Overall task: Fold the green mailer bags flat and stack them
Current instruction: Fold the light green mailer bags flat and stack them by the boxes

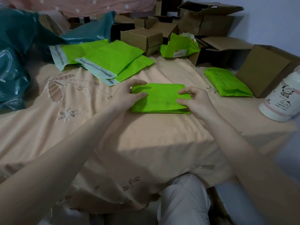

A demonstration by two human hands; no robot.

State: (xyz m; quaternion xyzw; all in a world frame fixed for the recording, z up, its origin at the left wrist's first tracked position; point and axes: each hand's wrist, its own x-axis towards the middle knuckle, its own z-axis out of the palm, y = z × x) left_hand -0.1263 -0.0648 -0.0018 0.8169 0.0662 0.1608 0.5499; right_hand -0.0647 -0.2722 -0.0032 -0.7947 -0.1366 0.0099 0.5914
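Note:
A folded green mailer bag (159, 99) lies on the peach bedsheet (81, 127) in the middle. My left hand (129, 93) grips its left edge, thumb on top. My right hand (193, 101) pinches its right end, with the fingertips over the folded flap. To the right, beside a box, lies a small stack of folded green bags (227, 81). Behind my left hand, several unfolded green bags (107, 59) with white adhesive flaps lie overlapped. A torn green bag (180, 46) with a label leans against boxes at the back.
Dark teal plastic bags (19, 54) are heaped at the left. Cardboard boxes (146, 39) crowd the back, with a larger box (263, 70) at the right. A white cartoon-printed bottle (282, 101) stands at the right edge. My knee (183, 200) is below.

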